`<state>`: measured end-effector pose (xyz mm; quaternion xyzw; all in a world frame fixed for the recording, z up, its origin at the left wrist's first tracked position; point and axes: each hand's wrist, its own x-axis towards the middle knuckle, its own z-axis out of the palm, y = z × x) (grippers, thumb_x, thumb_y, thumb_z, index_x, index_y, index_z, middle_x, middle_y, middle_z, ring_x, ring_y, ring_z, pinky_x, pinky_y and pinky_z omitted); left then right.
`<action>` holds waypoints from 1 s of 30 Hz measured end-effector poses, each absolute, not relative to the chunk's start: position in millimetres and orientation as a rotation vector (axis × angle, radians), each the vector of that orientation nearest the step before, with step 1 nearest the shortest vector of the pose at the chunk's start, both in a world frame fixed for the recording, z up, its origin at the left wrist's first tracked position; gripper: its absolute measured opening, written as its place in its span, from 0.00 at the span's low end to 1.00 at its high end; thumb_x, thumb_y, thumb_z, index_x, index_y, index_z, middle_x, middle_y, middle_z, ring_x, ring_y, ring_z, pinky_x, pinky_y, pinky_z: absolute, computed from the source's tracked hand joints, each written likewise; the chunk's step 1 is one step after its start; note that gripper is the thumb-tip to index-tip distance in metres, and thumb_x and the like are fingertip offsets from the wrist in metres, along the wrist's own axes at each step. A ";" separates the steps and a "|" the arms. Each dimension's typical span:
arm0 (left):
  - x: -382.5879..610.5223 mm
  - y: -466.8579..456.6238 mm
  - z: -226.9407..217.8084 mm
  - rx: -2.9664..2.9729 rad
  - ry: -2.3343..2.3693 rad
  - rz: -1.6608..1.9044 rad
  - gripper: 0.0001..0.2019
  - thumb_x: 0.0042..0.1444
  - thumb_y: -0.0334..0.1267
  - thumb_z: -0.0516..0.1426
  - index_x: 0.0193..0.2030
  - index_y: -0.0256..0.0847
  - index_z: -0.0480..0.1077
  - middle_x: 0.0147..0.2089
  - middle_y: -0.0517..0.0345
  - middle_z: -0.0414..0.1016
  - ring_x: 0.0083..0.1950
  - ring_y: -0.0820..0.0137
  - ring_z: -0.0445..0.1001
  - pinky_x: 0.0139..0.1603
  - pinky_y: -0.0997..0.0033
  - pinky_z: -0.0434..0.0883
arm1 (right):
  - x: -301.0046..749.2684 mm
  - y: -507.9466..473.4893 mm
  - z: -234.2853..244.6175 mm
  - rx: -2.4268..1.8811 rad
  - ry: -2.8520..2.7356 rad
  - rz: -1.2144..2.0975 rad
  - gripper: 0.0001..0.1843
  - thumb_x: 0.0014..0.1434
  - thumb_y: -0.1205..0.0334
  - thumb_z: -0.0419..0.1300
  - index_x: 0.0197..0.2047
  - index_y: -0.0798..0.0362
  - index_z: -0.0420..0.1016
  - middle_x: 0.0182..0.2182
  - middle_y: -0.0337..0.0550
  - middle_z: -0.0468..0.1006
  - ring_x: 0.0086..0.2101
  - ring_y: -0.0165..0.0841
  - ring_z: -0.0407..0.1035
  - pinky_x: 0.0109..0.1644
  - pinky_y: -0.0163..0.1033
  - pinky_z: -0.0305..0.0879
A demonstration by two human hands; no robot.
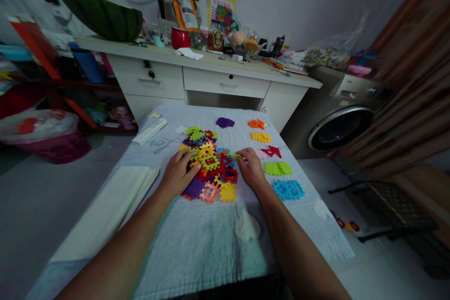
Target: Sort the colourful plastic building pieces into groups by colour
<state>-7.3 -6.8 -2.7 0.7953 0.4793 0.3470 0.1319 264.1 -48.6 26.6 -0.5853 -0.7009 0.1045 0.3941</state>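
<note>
Bright pile [207,151] filled the middle of the cloth-covered desk [204,243]

The pile, of flat, notched plastic pieces in mixed colors, lay around the center of the desk. The left hand [177,174] rested on its left side, fingers spread apart; whether they gripped a piece could not be told. At the pile's right side, the fingers of the right hand [251,167] pinched a yellow-green piece [233,155] by its end.

Single-color groups lay apart: purple pieces [225,123] near the far edge and, along the right edge from near the far right corner, orange pieces [256,124], yellow pieces [260,137], red pieces [272,151], green pieces [277,168] and blue pieces [288,190]. A folded white sheet [105,211] lay along the left edge, a slim white box [150,131] near the far left corner. Beyond the far edge stood a white cabinet [207,75].
</note>
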 end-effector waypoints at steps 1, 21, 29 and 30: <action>-7.4 -6.6 -3.0 2.310 1.394 1.006 0.21 0.61 0.51 0.52 0.55 0.42 0.69 0.59 0.48 0.65 0.62 0.56 0.65 0.64 0.51 0.63 | 268.2 -49.3 28.9 -1.490 -1.754 0.248 0.12 0.61 0.66 0.53 0.43 0.51 0.77 0.39 0.47 0.74 0.41 0.37 0.68 0.49 0.42 0.65; -8.2 -5.7 -3.8 2.337 1.358 1.002 0.22 0.62 0.51 0.51 0.56 0.40 0.68 0.59 0.47 0.65 0.61 0.57 0.65 0.65 0.51 0.63 | 351.8 -74.8 50.6 -2.122 -1.566 0.185 0.11 0.54 0.64 0.54 0.34 0.52 0.77 0.28 0.42 0.77 0.30 0.34 0.67 0.34 0.36 0.56; -9.1 -6.4 -2.4 2.332 1.355 0.994 0.22 0.62 0.51 0.51 0.56 0.40 0.68 0.60 0.47 0.64 0.62 0.56 0.65 0.65 0.50 0.63 | 348.4 -77.2 54.4 -2.402 -1.482 0.009 0.14 0.58 0.65 0.52 0.40 0.50 0.80 0.36 0.48 0.80 0.39 0.40 0.71 0.41 0.40 0.60; -9.1 -6.5 -2.3 2.334 1.355 0.989 0.22 0.62 0.51 0.51 0.56 0.40 0.68 0.60 0.46 0.64 0.62 0.56 0.65 0.65 0.51 0.63 | 348.0 -77.1 53.7 -2.420 -1.470 -0.026 0.14 0.58 0.65 0.53 0.41 0.50 0.80 0.38 0.49 0.79 0.41 0.42 0.71 0.42 0.42 0.60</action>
